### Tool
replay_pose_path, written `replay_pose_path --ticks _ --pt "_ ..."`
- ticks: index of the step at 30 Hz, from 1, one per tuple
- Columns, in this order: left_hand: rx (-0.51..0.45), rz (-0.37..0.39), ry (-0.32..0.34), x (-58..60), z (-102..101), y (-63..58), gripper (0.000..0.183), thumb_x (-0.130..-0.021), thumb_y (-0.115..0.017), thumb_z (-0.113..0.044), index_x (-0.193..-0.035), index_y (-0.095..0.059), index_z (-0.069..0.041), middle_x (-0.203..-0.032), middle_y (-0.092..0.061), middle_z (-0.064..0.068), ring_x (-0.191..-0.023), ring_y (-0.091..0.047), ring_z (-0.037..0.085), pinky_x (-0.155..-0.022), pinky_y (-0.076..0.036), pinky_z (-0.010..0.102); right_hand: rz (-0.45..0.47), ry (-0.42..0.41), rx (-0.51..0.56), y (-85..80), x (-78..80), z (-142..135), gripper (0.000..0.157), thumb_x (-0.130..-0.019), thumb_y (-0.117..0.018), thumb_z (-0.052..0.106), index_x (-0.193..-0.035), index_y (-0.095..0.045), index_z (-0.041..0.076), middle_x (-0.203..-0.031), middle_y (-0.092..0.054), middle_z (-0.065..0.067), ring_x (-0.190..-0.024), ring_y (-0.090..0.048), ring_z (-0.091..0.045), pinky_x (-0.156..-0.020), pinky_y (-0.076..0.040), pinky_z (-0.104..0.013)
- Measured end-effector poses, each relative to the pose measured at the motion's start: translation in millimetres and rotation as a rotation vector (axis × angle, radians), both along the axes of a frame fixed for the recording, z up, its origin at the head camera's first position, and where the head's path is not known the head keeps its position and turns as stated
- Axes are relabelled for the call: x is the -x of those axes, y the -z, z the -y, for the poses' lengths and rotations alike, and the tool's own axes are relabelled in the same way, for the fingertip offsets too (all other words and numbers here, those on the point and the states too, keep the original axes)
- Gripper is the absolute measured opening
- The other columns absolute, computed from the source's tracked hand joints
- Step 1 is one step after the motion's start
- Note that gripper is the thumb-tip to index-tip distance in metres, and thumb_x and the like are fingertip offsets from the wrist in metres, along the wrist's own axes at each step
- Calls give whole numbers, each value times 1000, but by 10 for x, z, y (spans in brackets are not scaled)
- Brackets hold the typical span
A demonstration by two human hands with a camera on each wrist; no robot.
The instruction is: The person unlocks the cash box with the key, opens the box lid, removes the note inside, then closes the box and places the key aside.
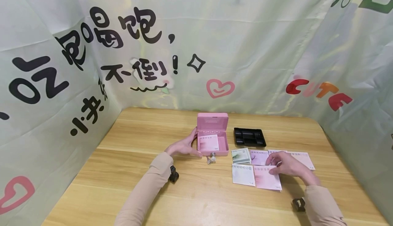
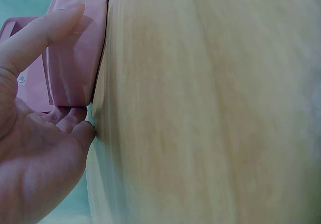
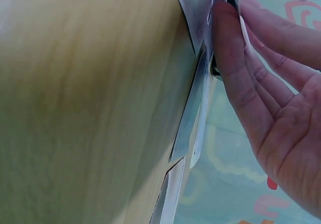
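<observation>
Left: my left hand [image 1: 184, 146] is gripping the small pink metal cash box [image 1: 223, 145] at its left side, the thumb running along toward the front and the fingers bending round the rear corner. The box is sitting upright on the light wood-grain table [image 1: 101, 181], its hinged lid standing raised at the back. A square pink-and-white paper note [image 1: 209, 143] is lying inside, toward the left. Small silver-coloured metal keys [image 1: 210, 160] are sitting at the middle of the front wall; whether they are hanging or lying loose I am not able to tell. Right: my right hand [image 1: 287, 164] is reaching over two rows of paper notes, thumb and fingers bending close together; I cannot tell whether they are pinching a note. My thumb is meeting a pink-and-white note [image 1: 266, 181] in the near row, beside a pale bluish-white note [image 1: 243, 175]. In the far row a green-and-white note [image 1: 241, 156] is lying leftmost, then a purple note [image 1: 259, 157] by my fingertips, with a pale pink note [image 1: 303, 160] at the right end, partly behind my hand. A black plastic compartment tray [image 1: 250, 138] is resting between the box and the table's right side, just behind the far row.
</observation>
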State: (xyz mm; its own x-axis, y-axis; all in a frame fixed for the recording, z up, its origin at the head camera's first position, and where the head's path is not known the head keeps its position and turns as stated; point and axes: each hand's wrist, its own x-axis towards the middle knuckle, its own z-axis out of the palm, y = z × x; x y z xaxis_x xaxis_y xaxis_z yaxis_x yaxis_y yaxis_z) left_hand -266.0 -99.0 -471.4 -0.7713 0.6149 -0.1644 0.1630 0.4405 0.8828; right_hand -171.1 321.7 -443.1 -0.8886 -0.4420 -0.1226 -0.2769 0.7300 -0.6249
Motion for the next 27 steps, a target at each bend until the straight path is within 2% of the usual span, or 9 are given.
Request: replay_pose_path --ticks 8,18,27 --pt "-21 -7 9 -10 -4 -7 130 -76 -84 -8 -161 15 -11 -170 -3 21 -158 -6 35 -129 -9 55 20 36 -23 -8 -2 7 23 -74 -83 7 -91 -66 5 -82 -67 -3 -76 -55 -7 -65 -47 -20" --pt "-13 3 7 6 4 16 131 -76 -85 -10 -161 14 -13 -170 -3 18 -159 -5 33 -130 -9 53 14 91 -49 -18 -28 44 24 -74 -85 8 -88 -65 3 -79 -65 -4 -70 -56 -11 -61 -47 -21" --pt "-20 7 1 2 7 13 131 -75 -85 -10 -161 14 -14 -170 -3 18 -159 -5 33 -130 -9 54 -33 191 -100 -99 -39 25 33 -74 -88 25 -88 -66 6 -75 -66 -2 -68 -55 -12 -56 -44 -22"
